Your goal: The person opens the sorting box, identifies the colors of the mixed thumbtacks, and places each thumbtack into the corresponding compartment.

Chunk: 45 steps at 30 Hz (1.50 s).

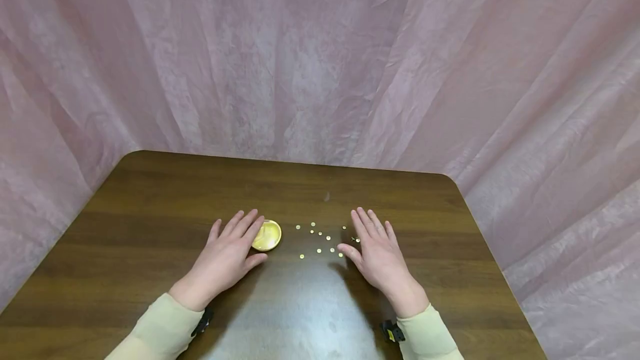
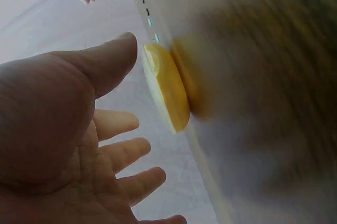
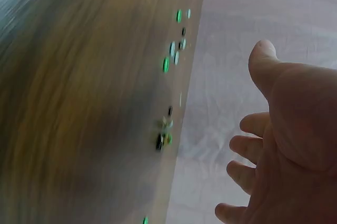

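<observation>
My left hand (image 1: 225,258) hovers at the left with its fingers spread and straight, holding nothing. Partly behind its fingertips in the head view is a small round yellow dish (image 1: 271,236); from the left wrist the same dish (image 2: 171,89) shows side-on, just beyond the thumb. My right hand (image 1: 381,260) is held out likewise, straight-fingered and without anything in its grasp. Several tiny round pieces (image 1: 328,238), perhaps buttons or beads, lie scattered between the hands. In the right wrist view such pieces (image 3: 166,65) look green, black and pale; their exact kind is too small to tell.
Everything lies on a brown wood-grain table (image 1: 165,193) with rounded far corners. Pink curtains (image 1: 300,60) hang behind it and along the sides. A dark strap-like device (image 1: 392,331) sits at the right wrist, and another (image 1: 202,321) at the left.
</observation>
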### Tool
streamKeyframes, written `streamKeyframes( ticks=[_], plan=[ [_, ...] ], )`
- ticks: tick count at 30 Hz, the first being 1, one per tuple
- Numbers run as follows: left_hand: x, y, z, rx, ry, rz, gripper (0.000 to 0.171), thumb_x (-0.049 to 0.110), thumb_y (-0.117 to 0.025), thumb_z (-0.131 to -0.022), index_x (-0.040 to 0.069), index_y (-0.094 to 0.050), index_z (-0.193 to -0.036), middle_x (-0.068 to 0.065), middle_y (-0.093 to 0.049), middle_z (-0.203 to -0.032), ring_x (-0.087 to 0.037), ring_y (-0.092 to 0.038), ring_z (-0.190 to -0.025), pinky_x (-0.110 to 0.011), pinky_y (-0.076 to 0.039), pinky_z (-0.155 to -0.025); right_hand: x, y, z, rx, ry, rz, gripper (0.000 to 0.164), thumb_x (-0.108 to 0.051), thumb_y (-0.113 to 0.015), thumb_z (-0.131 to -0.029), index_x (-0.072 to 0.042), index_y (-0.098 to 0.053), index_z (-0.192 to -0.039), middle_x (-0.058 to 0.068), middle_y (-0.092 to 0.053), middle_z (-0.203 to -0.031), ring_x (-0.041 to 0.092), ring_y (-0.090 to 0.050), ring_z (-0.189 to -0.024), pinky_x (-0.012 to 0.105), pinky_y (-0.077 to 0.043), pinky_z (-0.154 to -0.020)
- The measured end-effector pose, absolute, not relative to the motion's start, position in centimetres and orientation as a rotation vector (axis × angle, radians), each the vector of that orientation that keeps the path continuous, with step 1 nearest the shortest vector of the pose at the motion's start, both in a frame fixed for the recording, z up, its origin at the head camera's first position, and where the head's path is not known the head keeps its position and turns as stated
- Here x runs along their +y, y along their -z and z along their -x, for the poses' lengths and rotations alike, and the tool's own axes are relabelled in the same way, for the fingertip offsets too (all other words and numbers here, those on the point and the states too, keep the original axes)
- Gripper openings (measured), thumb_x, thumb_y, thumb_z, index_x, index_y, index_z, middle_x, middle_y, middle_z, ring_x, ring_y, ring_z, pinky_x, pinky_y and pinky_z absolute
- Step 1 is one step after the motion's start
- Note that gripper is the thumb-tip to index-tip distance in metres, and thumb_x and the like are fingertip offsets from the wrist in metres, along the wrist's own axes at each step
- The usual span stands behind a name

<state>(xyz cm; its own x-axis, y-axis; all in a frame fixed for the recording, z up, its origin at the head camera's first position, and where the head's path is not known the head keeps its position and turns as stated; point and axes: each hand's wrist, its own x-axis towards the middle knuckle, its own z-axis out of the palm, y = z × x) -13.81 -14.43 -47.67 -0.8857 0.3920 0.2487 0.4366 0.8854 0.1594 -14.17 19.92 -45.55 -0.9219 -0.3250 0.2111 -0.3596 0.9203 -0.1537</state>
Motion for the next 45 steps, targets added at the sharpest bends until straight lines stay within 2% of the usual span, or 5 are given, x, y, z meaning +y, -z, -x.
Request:
streamKeyframes(
  ticks=[12,20,33,40,45],
  plan=[
    [-14.1,48.7,14.5,-2.799,0.276,0.713,0.071,0.041,-0.079,-0.081,0.01,-0.056,-0.14,-0.012,-0.051,-0.145,-0.036,-0.046,-0.134,-0.062,-0.026,-0.106,15.5,46.2,15.5,-2.922,-0.322,-0.727,0.082,-0.062,-0.05,-0.095,-0.009,-0.034,-0.156,0.007,-0.032,-0.16,0.028,-0.023,-0.149,0.054,-0.016,-0.114],
    [-13.6,49.0,15.2,-2.735,0.343,0.805,0.066,0.026,-0.084,-0.077,0.005,-0.058,-0.135,-0.015,-0.056,-0.138,-0.034,-0.054,-0.125,-0.047,-0.04,-0.102,13.9,46.4,16.2,-2.899,-0.404,-0.839,0.083,-0.056,-0.06,-0.092,-0.008,-0.035,-0.155,0.008,-0.034,-0.159,0.027,-0.023,-0.149,0.051,-0.014,-0.115],
    [-12.3,47.8,14.8,-2.751,0.335,0.849,0.062,0.03,-0.084,-0.076,0.006,-0.063,-0.13,-0.012,-0.059,-0.134,-0.028,-0.058,-0.121,-0.041,-0.047,-0.093,11.2,47.5,16.8,-2.877,-0.485,-1.004,0.086,-0.053,-0.07,-0.085,-0.007,-0.041,-0.152,0.007,-0.043,-0.153,0.026,-0.026,-0.147,0.047,-0.017,-0.116],
    [-11.8,47.6,14.4,-2.72,0.321,0.891,0.062,0.033,-0.084,-0.077,0.005,-0.064,-0.128,-0.012,-0.061,-0.132,-0.027,-0.059,-0.119,-0.038,-0.049,-0.092,10.0,47.6,16.9,-2.863,-0.447,-0.958,0.082,-0.054,-0.076,-0.079,-0.01,-0.052,-0.144,0.003,-0.057,-0.133,0.023,-0.048,-0.127,0.042,-0.034,-0.105],
    [-11.7,47.6,14.1,-2.72,0.344,0.911,0.061,0.033,-0.083,-0.077,0.004,-0.064,-0.128,-0.012,-0.062,-0.131,-0.027,-0.06,-0.118,-0.038,-0.048,-0.092,9.6,47.7,16.9,-2.867,-0.389,-0.926,0.077,-0.058,-0.076,-0.076,-0.013,-0.06,-0.137,-0.002,-0.06,-0.122,0.02,-0.051,-0.112,0.038,-0.038,-0.093]
  ],
)
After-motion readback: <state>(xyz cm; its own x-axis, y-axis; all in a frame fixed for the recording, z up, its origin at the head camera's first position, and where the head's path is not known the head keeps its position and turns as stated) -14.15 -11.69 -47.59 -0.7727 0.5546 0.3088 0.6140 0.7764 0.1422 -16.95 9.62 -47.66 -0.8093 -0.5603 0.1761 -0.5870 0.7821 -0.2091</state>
